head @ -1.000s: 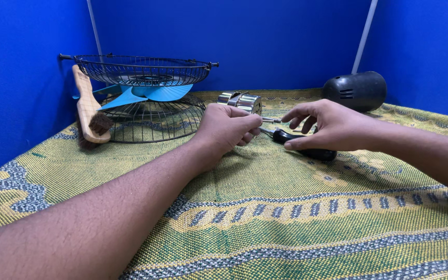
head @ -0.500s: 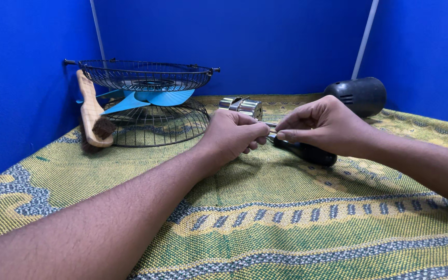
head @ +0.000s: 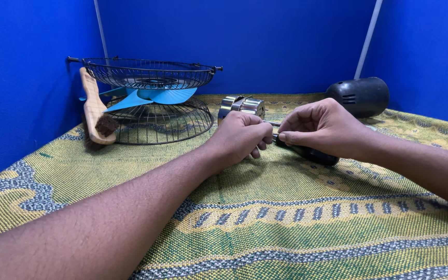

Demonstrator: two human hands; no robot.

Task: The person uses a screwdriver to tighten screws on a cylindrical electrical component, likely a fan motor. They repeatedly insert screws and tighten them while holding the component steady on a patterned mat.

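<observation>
Green and yellow woven cloth (head: 286, 228) covers the whole surface, with two wire fan guards (head: 151, 98) stacked far left, a light blue fan blade (head: 146, 96) sandwiched between them. Black motor (head: 361, 96) sits far right. Both hands meet mid-surface: right hand (head: 322, 127) curled around the black screwdriver (head: 309, 154), left hand (head: 242, 137) pinched shut where the shaft starts, just near the shiny metal part (head: 242, 105).

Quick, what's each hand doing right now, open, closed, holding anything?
Left hand: closed, fingers curled by the shiny metal part; what it grips cannot be told.
Right hand: closed on the black-handled tool.
</observation>
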